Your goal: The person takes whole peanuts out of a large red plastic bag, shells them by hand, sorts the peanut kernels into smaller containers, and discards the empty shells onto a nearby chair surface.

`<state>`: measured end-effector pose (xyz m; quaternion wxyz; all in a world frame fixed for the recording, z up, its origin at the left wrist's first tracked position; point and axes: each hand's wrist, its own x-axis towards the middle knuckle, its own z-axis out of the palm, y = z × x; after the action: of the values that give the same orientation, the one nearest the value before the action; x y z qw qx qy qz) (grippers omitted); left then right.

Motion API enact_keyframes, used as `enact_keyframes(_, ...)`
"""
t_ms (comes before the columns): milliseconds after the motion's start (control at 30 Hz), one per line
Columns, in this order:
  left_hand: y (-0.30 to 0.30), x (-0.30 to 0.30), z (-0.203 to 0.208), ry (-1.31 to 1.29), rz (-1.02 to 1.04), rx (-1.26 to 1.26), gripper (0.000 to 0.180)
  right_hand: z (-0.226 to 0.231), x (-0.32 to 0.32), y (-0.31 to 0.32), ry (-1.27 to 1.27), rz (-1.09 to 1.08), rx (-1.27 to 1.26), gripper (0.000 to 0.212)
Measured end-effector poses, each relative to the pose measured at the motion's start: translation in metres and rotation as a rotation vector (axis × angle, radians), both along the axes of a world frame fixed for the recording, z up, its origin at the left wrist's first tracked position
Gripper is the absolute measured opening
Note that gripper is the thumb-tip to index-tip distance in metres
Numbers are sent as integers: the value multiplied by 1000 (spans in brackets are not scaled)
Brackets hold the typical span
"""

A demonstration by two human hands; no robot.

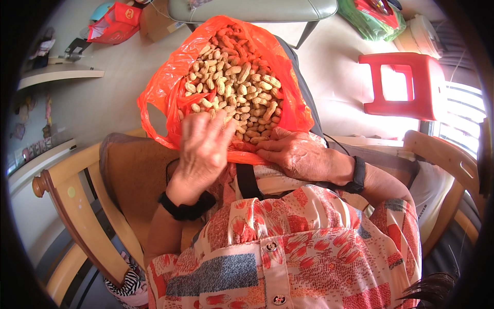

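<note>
A red plastic bag point(167, 87) lies wide open in front of me, filled with unshelled peanuts point(242, 85). My left hand point(203, 147) reaches over the bag's near left rim. Its fingers are apart, slightly blurred, and the tips touch the nearest peanuts; no peanut shows clearly in its grasp. At the near right rim, my right hand point(296, 154) is closed on the bag's edge, with the fingers bent beside the peanuts. Both wrists wear black bands.
A grey-green padded seat point(252, 10) stands beyond the bag. To the right are a red plastic stool point(406, 85), a white bucket point(424, 36) and a green bag point(370, 23). Wooden chair arms point(82, 201) flank me, and a red shopping bag point(116, 23) sits far left.
</note>
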<state>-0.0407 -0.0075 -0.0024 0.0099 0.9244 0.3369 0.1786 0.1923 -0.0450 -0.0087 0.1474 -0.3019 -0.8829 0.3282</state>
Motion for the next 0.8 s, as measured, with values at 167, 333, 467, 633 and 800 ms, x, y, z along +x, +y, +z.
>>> enact_keyframes(167, -23, 9, -8, 107, -289, -333, 35, -2, 3, -5, -35, -18, -19, 28)
enact_keyframes(333, -22, 9, -4, 124, -257, -340, 31, 2, 3, -14, -226, -158, 102, 13)
enact_keyframes(467, -19, 8, -13, 61, -104, -358, 22, 5, 0, -11, -287, -163, 81, 13)
enact_keyframes(633, 8, 31, -13, -5, 90, -163, 12, 1, -1, -9, -291, -117, 45, 21)
enact_keyframes(800, 25, 39, -29, 127, 91, -160, 9, -3, -1, -9, -249, -126, 46, 19)
